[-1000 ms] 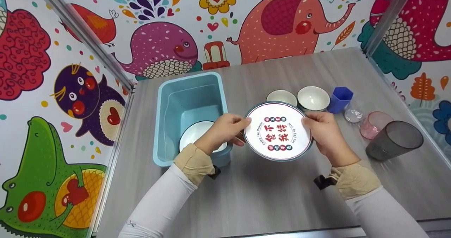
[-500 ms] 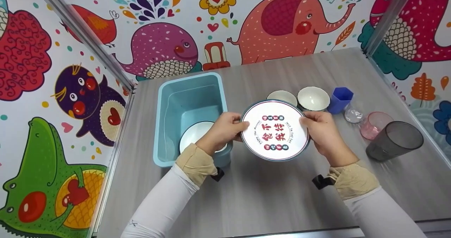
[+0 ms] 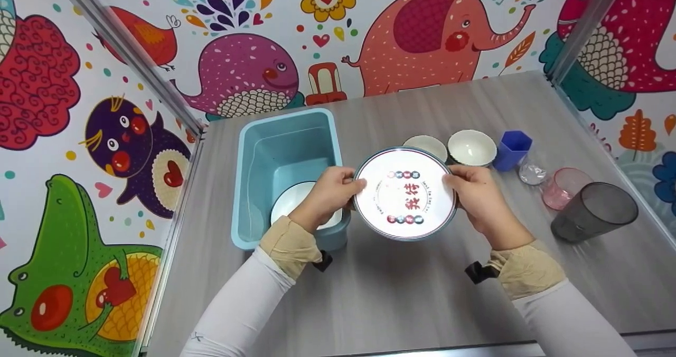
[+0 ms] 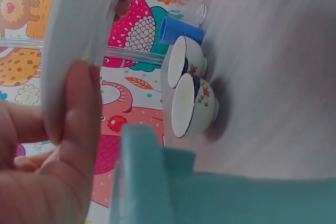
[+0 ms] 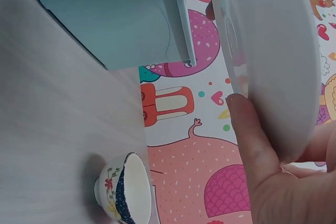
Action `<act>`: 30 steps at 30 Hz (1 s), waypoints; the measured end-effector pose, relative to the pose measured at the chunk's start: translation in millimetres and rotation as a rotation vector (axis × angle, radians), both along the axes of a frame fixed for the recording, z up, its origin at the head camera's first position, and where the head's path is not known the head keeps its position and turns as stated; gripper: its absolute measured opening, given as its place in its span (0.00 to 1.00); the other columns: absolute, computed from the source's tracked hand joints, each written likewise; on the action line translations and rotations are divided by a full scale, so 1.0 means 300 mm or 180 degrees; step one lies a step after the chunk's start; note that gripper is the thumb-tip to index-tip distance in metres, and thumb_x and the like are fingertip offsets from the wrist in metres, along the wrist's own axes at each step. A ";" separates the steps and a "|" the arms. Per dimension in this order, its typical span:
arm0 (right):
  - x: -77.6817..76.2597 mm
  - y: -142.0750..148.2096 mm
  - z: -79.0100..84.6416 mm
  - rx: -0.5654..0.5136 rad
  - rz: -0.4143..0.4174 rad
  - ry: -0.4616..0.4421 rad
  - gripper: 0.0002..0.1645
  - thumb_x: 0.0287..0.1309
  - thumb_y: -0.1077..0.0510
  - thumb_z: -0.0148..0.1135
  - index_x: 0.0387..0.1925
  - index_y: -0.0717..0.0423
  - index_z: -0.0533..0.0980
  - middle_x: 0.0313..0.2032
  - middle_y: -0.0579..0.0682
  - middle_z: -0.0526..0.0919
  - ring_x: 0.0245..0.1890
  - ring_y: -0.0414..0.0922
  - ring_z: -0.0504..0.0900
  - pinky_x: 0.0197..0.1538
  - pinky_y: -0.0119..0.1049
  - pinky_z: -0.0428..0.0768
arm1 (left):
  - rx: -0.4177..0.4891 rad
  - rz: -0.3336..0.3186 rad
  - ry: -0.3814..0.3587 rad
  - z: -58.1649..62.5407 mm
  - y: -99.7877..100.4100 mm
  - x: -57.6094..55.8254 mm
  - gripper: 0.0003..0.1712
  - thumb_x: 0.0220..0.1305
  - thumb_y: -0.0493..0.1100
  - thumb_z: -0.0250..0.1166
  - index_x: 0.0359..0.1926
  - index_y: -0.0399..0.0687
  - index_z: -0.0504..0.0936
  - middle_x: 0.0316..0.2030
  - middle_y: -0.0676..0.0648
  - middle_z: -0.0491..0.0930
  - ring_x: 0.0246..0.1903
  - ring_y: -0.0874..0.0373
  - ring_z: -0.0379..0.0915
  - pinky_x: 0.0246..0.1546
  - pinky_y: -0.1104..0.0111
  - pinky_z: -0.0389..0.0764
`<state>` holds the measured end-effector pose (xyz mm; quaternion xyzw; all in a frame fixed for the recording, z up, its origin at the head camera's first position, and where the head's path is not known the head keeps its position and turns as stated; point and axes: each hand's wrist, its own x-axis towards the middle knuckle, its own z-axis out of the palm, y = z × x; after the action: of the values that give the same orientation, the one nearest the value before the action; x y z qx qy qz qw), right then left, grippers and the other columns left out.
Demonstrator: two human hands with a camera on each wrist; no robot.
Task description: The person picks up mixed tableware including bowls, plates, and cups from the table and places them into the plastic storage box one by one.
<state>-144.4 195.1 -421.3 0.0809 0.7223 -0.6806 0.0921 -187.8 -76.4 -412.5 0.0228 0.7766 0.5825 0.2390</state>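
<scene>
A round white plate (image 3: 404, 196) with a blue rim and red printed characters is held up above the table, its face turned toward the head camera. My left hand (image 3: 330, 196) pinches its left edge, thumb on the face and fingers behind. On the opposite edge my right hand (image 3: 483, 201) grips it the same way. In both wrist views the plate (image 4: 79, 35) shows from the side, clear of the table. Just left of it stands a light-blue plastic tub (image 3: 240, 188); another white dish (image 3: 290, 201) lies inside, partly hidden by my left hand and forearm.
Behind the plate are two flowered bowls, one partly covered (image 3: 426, 144) and one in full view (image 3: 471, 147). To the right stand a blue hexagonal cup (image 3: 512, 151), a small clear glass (image 3: 532, 173), a pink glass (image 3: 566, 188) and a tall grey tumbler (image 3: 594, 212). Printed walls enclose the table.
The plate has shifted slightly left toward the tub, with both hands still holding its edges. Glare now washes out part of its lettering. The other dishes stay where they were.
</scene>
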 end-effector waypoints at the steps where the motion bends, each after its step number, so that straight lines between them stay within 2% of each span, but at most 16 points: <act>1: 0.002 -0.002 0.000 -0.0003 0.0008 0.0011 0.26 0.74 0.64 0.44 0.67 0.77 0.63 0.34 0.45 0.79 0.30 0.33 0.82 0.35 0.28 0.85 | 0.0000 -0.0001 0.0017 0.000 -0.003 -0.001 0.13 0.73 0.37 0.60 0.51 0.33 0.81 0.26 0.49 0.81 0.23 0.63 0.79 0.24 0.73 0.81; 9: 0.009 -0.021 0.005 -0.0004 0.0102 0.0049 0.27 0.75 0.61 0.47 0.66 0.76 0.64 0.36 0.44 0.80 0.32 0.33 0.82 0.37 0.27 0.85 | -0.0016 0.0005 0.0103 0.004 -0.034 -0.012 0.12 0.73 0.38 0.60 0.49 0.33 0.81 0.28 0.47 0.82 0.25 0.61 0.82 0.27 0.72 0.84; 16: 0.030 -0.047 0.017 -0.0295 0.0245 0.0076 0.27 0.74 0.57 0.50 0.63 0.76 0.66 0.37 0.45 0.81 0.34 0.35 0.84 0.39 0.29 0.85 | 0.0015 0.0039 0.0145 0.013 -0.067 -0.022 0.14 0.74 0.39 0.59 0.53 0.32 0.80 0.28 0.47 0.83 0.25 0.60 0.83 0.29 0.70 0.85; 25: 0.055 -0.094 0.008 -0.0272 0.0491 0.0168 0.26 0.74 0.55 0.52 0.61 0.73 0.69 0.38 0.47 0.83 0.37 0.40 0.86 0.45 0.36 0.87 | -0.0200 0.0154 0.0275 0.046 -0.126 -0.050 0.15 0.77 0.41 0.56 0.54 0.35 0.81 0.29 0.47 0.85 0.26 0.60 0.83 0.30 0.70 0.84; 30: 0.057 -0.128 -0.004 -0.0402 0.0600 0.0228 0.31 0.73 0.51 0.54 0.63 0.74 0.68 0.39 0.47 0.85 0.40 0.41 0.87 0.48 0.37 0.87 | -0.0362 0.0214 0.0384 0.065 -0.163 -0.074 0.17 0.78 0.43 0.54 0.56 0.37 0.81 0.32 0.45 0.85 0.28 0.60 0.83 0.31 0.71 0.84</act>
<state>-127.2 156.6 -422.6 -0.0178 0.6853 -0.7155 0.1347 -210.1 -125.3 -392.9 0.0182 0.8217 0.5427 0.1730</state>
